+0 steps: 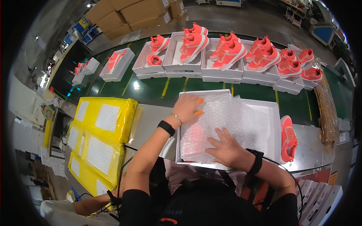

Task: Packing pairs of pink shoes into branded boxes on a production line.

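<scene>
An open white shoe box lies in front of me on the metal table, with a second shallow white box part, likely its lid, joined against its right side. A white, netted wrapping sheet covers both, and a pinkish-red shape shows faintly through it on the left. My left hand, orange covers on two fingertips, rests at the sheet's upper left with those fingers apart. Spread fingers of my right hand lie flat on the sheet's lower middle. A coral shoe stands right of the box.
Yellow-wrapped packs of white netted sheets lie at left. Beyond, a green conveyor carries several white boxes with coral shoes. Shoe boxes stand lower right. Another person's forearm enters lower left. A dark cable runs beside my right arm.
</scene>
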### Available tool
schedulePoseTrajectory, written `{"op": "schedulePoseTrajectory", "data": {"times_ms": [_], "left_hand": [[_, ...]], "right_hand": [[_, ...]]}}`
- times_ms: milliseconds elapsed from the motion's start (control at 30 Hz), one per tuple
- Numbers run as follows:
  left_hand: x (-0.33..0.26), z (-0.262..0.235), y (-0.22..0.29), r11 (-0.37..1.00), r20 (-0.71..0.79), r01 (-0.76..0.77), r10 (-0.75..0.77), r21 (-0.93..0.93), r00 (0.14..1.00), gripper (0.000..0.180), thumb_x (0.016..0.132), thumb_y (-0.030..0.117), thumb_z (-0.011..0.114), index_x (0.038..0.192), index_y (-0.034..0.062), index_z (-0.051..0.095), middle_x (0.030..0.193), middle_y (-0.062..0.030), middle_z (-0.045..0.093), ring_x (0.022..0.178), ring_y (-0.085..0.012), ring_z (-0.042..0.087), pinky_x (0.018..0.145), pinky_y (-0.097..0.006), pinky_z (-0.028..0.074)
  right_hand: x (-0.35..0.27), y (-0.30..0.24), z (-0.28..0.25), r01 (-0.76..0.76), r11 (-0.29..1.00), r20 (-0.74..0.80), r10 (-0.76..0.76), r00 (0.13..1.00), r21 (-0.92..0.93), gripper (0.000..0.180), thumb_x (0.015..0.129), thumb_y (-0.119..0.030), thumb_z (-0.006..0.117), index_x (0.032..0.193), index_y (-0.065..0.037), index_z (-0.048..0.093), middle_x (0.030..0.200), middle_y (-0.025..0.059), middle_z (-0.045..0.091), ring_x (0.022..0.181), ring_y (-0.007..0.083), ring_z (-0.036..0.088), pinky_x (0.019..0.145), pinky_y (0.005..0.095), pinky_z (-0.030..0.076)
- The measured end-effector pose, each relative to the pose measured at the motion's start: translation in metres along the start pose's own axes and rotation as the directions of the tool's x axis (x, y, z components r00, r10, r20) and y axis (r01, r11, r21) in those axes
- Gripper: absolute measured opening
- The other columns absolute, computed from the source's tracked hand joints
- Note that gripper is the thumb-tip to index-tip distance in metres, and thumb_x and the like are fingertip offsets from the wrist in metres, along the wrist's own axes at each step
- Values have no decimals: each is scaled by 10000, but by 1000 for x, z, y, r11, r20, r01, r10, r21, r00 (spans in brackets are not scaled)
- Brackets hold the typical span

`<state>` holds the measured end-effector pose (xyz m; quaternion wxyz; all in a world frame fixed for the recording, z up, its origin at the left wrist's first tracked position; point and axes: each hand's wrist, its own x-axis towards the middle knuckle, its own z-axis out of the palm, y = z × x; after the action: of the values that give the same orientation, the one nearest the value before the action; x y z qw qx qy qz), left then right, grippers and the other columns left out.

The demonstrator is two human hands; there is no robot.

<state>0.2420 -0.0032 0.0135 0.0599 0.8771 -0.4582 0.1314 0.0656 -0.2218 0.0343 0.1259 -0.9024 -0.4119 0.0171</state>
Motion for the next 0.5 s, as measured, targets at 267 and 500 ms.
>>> {"op": "schedulePoseTrajectory", "data": {"times_ms": [267, 500], "left_hand": [[-2, -3, -28, 890, 299, 393, -319, -232, 899, 370, 835, 384, 733, 1098, 125, 728, 758, -63, 675, 774, -233, 612, 798, -353, 376], [0, -3, -27, 960, -55, 280, -281, -34, 958, 290, 846, 316, 715, 1057, 117, 724, 927, -61, 667, 836, -233, 608, 815, -365, 370]], "right_hand": [[28, -29, 26, -130, 985, 413, 74, 908, 109, 574, 911, -519, 585, 1443, -348, 454, 1601, 126, 211, 1420, 536, 169, 990, 809, 254], [9, -22, 13, -73, 920, 233, -20, 972, 386, 537, 916, -432, 615, 1400, -216, 524, 1522, 177, 366, 1360, 470, 357, 977, 667, 419]]}}
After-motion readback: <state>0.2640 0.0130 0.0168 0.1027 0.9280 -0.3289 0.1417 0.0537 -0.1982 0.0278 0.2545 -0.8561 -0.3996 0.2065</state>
